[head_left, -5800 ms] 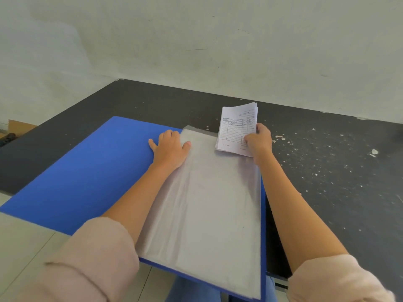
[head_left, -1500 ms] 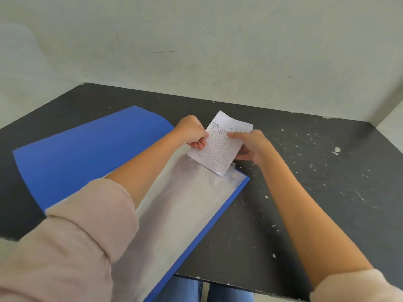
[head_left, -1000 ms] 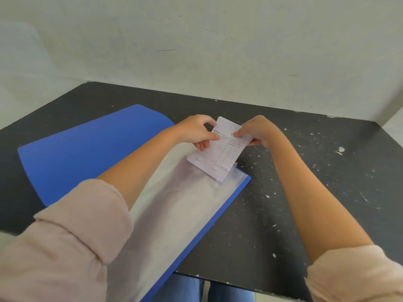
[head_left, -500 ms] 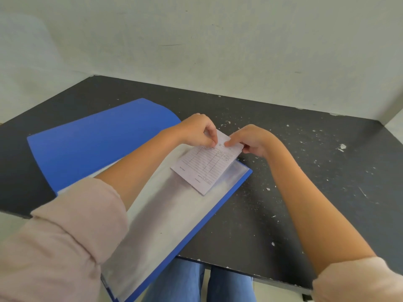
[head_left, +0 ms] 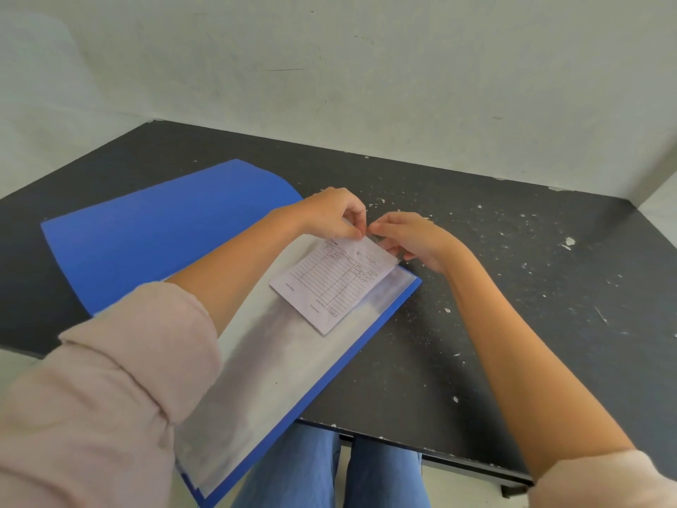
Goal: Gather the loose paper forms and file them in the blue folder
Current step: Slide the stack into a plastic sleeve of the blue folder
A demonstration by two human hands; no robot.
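Observation:
The blue folder lies open on the black table, its cover spread to the left and its clear plastic sleeves on the right half. A small stack of paper forms, white with a printed ruled table, lies tilted in the top end of the sleeve. My left hand pinches the sleeve's top edge above the forms. My right hand pinches the same edge just to the right, fingertips almost touching the left hand's. Whether the forms are fully under the plastic I cannot tell.
The black table is speckled with white paint flecks to the right of the folder. A pale wall rises close behind. The folder's near end overhangs the table's front edge above my blue jeans.
The forms went from held up in both hands to lying low in the sleeve's top end. Both hands came together at the sleeve's top edge. The folder now sits more slanted than at first.

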